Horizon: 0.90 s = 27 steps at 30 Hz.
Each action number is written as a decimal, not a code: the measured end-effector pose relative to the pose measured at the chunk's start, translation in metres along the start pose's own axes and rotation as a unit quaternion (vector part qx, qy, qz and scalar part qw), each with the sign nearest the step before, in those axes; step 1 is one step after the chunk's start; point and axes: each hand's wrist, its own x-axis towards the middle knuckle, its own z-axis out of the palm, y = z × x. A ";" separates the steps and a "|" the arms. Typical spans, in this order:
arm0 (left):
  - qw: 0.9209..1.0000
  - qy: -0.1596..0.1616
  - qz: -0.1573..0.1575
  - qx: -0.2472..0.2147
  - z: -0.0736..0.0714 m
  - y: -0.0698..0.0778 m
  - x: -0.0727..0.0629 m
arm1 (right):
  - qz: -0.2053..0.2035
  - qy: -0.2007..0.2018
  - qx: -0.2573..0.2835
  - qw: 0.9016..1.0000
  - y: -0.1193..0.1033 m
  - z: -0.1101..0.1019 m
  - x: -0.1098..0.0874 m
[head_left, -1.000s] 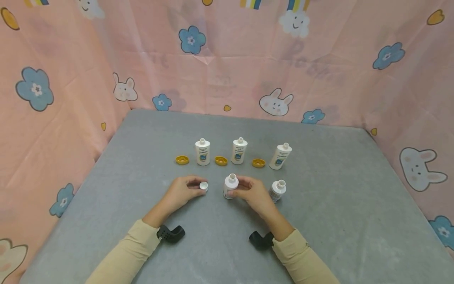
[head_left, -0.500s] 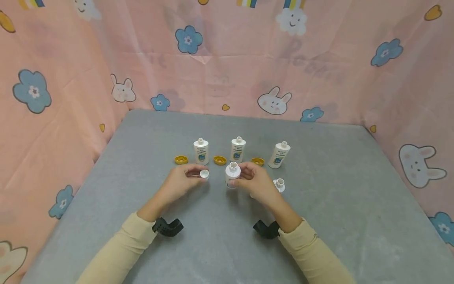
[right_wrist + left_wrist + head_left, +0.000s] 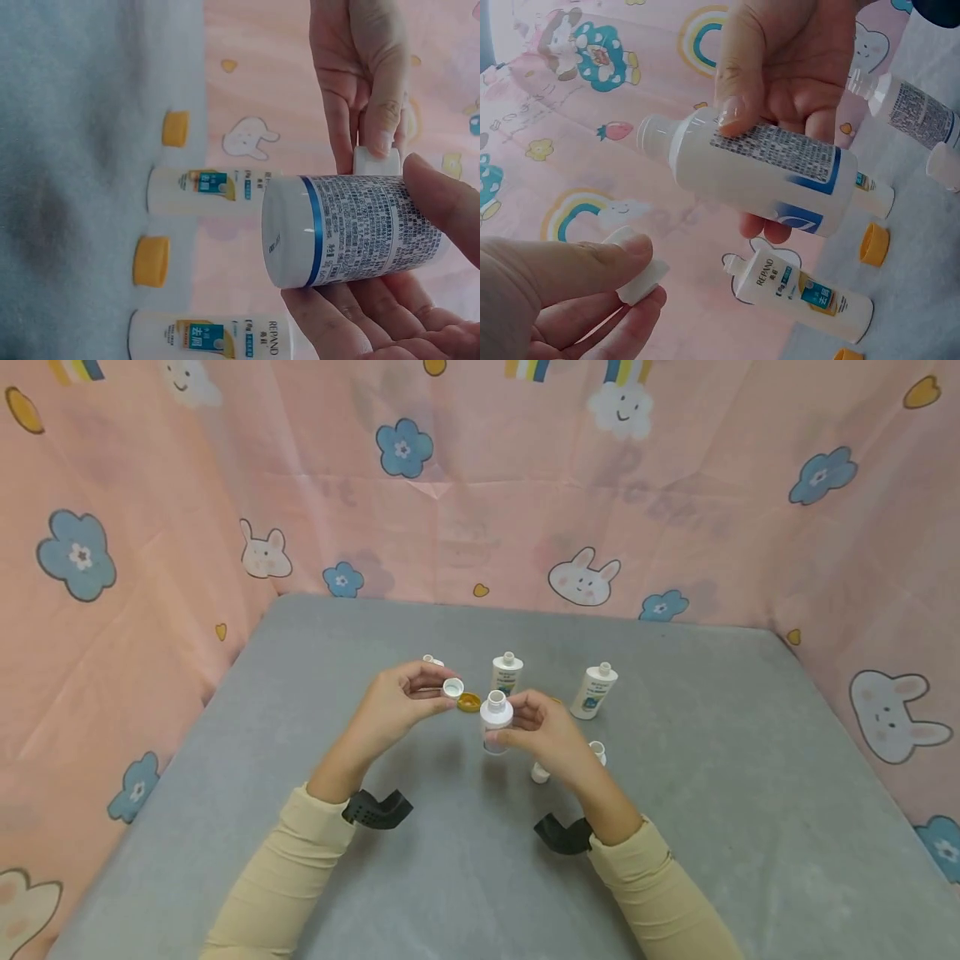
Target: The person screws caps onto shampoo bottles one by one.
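My left hand (image 3: 401, 706) pinches a small white screw cap (image 3: 452, 687) between thumb and fingers, its hollow side facing up. My right hand (image 3: 551, 731) grips a white bottle (image 3: 496, 722) around its body, upright and above the table. The bottle's neck is bare and threaded. In the left wrist view, dense print and a blue band show on the bottle's label (image 3: 780, 154). Cap and bottle are close together but apart in the head view. Behind the right hand, a second uncapped white bottle (image 3: 597, 750) is mostly hidden, and another white cap (image 3: 540, 772) lies beside that hand.
A row of uncapped white shampoo bottles stands farther back: a middle one (image 3: 507, 670), a right one (image 3: 596, 691), and a left one (image 3: 430, 658) mostly behind the left hand. Yellow caps (image 3: 151, 261) lie between them. A pink printed curtain (image 3: 465, 485) encloses the grey table (image 3: 712, 777).
Both hands have risen and moved away from me with cap and bottle. The left hand has come closer to the bottle, now covering the left shampoo bottle; the white cap on the table has come into view.
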 end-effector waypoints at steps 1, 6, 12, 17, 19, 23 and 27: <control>1.000 -0.001 -0.002 -0.002 0.001 -0.001 0.000 | -0.001 0.000 -0.004 1.000 0.001 0.000 -0.001; 1.000 -0.005 -0.007 0.008 0.002 -0.005 -0.002 | -0.005 0.005 -0.015 1.000 0.005 0.001 -0.002; 0.999 -0.018 -0.018 0.036 0.001 -0.005 -0.001 | -0.011 0.001 -0.020 1.000 0.006 0.004 -0.002; 0.999 -0.029 -0.018 0.030 0.001 -0.005 -0.002 | -0.022 0.004 -0.029 0.999 0.005 0.003 -0.004; 0.999 -0.032 -0.009 0.030 0.001 -0.005 -0.003 | -0.027 0.006 -0.035 0.999 0.004 0.002 -0.004; 0.999 -0.030 0.000 0.032 0.000 -0.003 -0.004 | -0.030 0.007 -0.045 0.999 0.004 0.000 -0.004; 1.000 -0.018 -0.003 0.024 -0.001 -0.001 -0.004 | -0.030 0.009 -0.056 0.998 0.004 0.000 -0.004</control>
